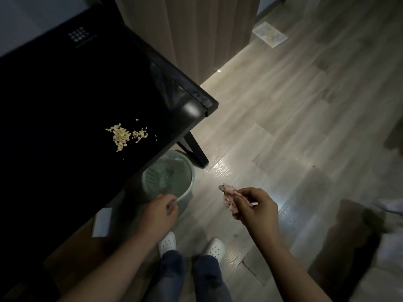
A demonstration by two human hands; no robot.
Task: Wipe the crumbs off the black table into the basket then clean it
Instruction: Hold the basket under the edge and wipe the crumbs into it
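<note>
Crumbs (123, 136) lie heaped on the black table (54, 105) at nine o'clock, near its front edge. At seven o'clock the green basket (192, 171) stands on the floor (283, 127), partly under that edge, a table leg (194, 149) just behind it. The left hand (160, 212) pinches the basket's near rim. At five o'clock, the right hand (255, 209) clutches a crumpled cloth (230, 197). A white card (102, 222) rests on the table at eight o'clock.
</note>
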